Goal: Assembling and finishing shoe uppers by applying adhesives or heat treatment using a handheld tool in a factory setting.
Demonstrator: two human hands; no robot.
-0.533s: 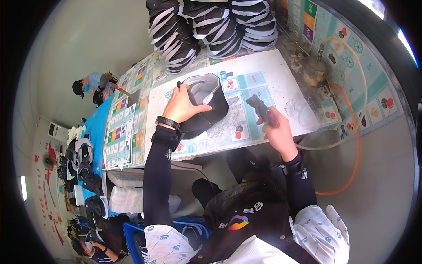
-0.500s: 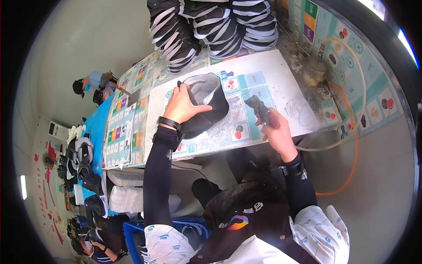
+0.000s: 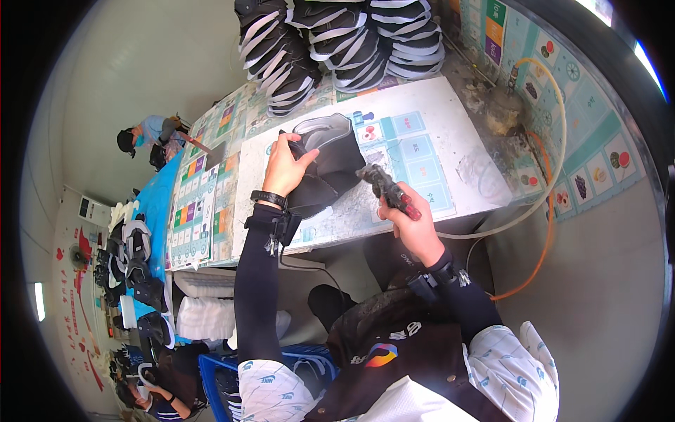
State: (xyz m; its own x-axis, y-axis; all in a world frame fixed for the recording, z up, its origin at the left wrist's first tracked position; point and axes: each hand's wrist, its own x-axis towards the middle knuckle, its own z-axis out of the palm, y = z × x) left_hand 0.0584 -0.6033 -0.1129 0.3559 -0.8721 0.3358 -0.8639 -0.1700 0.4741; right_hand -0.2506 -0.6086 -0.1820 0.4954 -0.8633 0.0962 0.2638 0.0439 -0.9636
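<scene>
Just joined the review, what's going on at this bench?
A person at a white worktable presses the left hand on a black shoe upper lying on it. The right hand grips a spray gun pointed at the upper, with a hose trailing off to the right. Stacked black uppers sit behind.

The left hand (image 3: 285, 167) presses on a black shoe upper (image 3: 325, 165) that lies on the white counter (image 3: 450, 119), and the right hand (image 3: 415, 228) grips a dark spray gun (image 3: 385, 187) just beside it
</scene>
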